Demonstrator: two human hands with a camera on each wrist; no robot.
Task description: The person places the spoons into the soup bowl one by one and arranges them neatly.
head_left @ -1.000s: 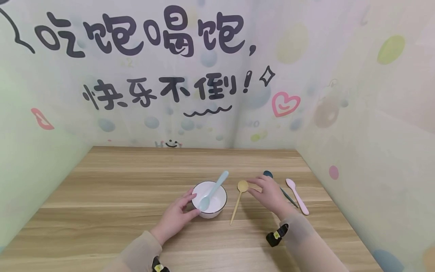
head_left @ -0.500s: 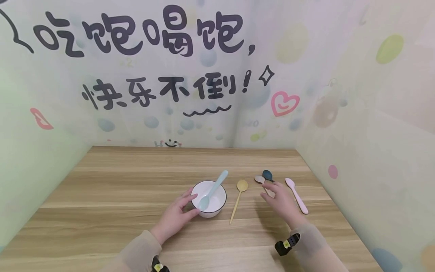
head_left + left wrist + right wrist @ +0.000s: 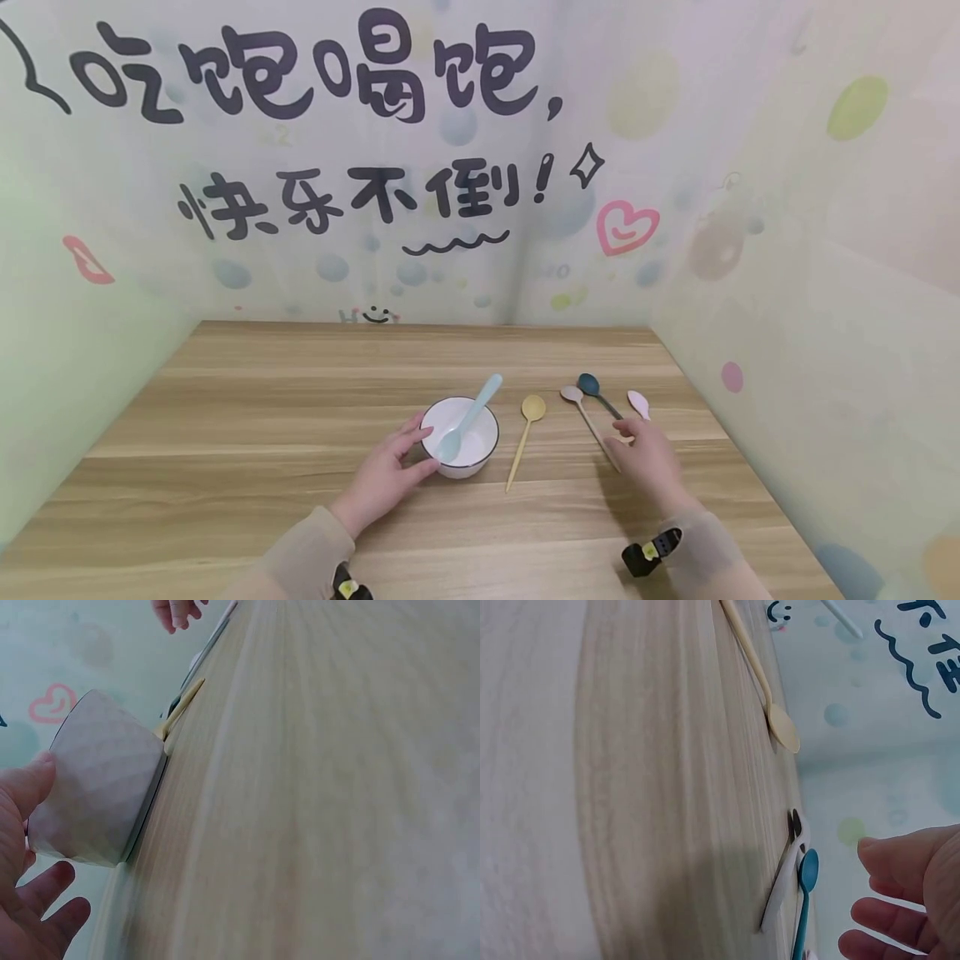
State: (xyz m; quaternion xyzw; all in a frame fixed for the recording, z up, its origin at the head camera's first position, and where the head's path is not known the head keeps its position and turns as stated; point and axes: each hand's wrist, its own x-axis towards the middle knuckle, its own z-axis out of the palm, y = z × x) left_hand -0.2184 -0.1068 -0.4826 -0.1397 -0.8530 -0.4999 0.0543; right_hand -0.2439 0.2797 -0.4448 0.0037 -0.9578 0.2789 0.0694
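Observation:
A white bowl with a dark rim (image 3: pixel 459 472) stands on the table, and a light blue spoon (image 3: pixel 480 404) leans in it, handle over the far rim. My left hand (image 3: pixel 386 477) holds the bowl's left side, thumb and fingers at the rim; in the left wrist view two fingertips (image 3: pixel 69 915) hang free below it. My right hand (image 3: pixel 651 462), fingers loosely bent and holding nothing, hovers over the handles of the spoons at right. Near it lie a beige spoon (image 3: pixel 592 427), a dark blue spoon (image 3: pixel 588 384) and a pink spoon (image 3: pixel 638 403), partly hidden by that hand.
A yellow spoon (image 3: pixel 533 408) lies between the bowl and the beige spoon. The wooden table (image 3: pixel 300 392) meets a printed wall (image 3: pixel 330 283) at the back and pale walls on both sides.
My right hand has moved away from beside the yellow spoon, rightward and nearer, uncovering the beige and dark blue spoons and now covering part of the pink one. My left hand stays at the bowl.

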